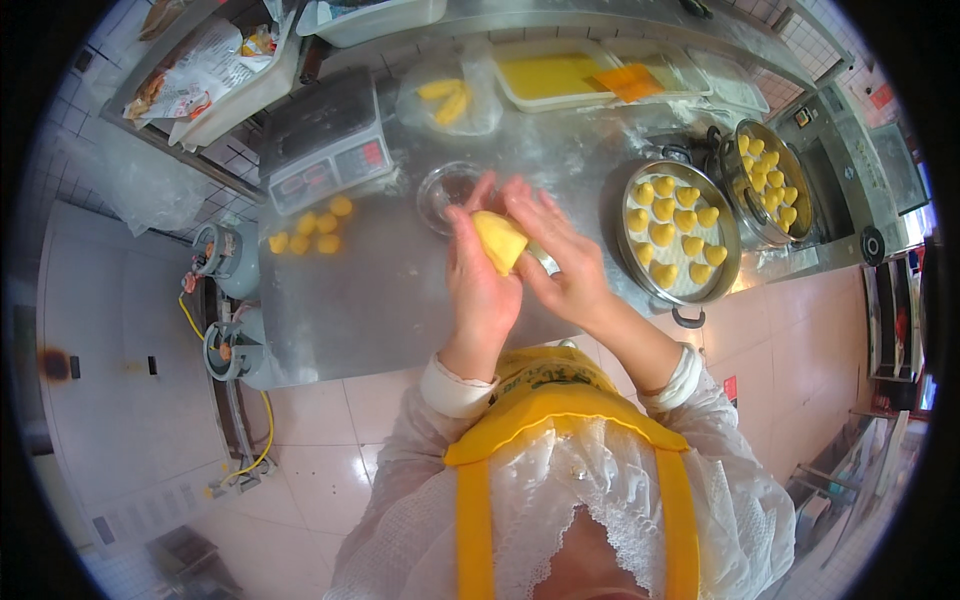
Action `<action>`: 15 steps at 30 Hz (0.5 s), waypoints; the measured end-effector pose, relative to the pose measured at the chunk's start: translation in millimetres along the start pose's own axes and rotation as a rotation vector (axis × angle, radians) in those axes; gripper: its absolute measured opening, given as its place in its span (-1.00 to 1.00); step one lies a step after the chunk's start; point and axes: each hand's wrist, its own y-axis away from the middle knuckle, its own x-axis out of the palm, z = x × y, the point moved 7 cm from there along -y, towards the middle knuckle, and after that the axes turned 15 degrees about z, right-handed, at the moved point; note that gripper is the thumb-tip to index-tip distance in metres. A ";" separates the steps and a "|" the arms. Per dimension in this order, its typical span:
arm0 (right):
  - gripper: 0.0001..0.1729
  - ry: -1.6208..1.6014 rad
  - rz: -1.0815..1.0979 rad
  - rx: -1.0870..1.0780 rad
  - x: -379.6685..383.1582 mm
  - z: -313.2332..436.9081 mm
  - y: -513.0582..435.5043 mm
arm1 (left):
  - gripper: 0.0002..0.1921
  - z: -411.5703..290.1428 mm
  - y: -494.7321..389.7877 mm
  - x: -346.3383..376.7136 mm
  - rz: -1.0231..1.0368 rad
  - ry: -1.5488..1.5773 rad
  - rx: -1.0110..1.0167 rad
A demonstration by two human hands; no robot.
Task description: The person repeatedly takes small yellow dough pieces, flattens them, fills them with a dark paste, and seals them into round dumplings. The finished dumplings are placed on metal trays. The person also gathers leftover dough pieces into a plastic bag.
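A piece of yellow dough (500, 241) is held between both hands above the steel table. My left hand (484, 274) cups it from the left side, thumb against its edge. My right hand (561, 251) touches its right side, fingers stretched toward the far side. Just beyond the hands stands a clear glass bowl (435, 196), partly hidden by my fingers. Several small yellow dough balls (306, 223) lie on the table at the left. To the right, a round steamer tray (733, 274) holds several pointed yellow dough pieces (662, 234) on a pale liner.
A second steamer (806, 206) with dough pieces stands at the far right. At the back are a digital scale (330, 176), a plastic bag (486, 112) with yellow pieces and a tub of yellow liquid (551, 75). Gas cylinders (244, 262) stand left of the table.
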 end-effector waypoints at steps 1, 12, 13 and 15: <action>-0.41 0.072 -0.004 -0.039 -1.3 4.5 -1.2 | -0.29 2.0 -0.2 -1.7 -0.023 -0.011 -0.033; -0.51 -0.337 -0.024 0.184 0.3 -6.7 4.5 | -0.17 10.9 3.9 8.2 0.018 0.117 -0.091; -0.51 -0.286 -0.016 0.152 -1.2 -1.4 3.0 | -0.16 9.7 2.8 7.7 0.031 0.064 -0.096; -0.51 -0.184 0.011 0.102 -3.7 6.5 -0.1 | -0.13 7.3 -0.5 8.2 0.068 -0.071 -0.087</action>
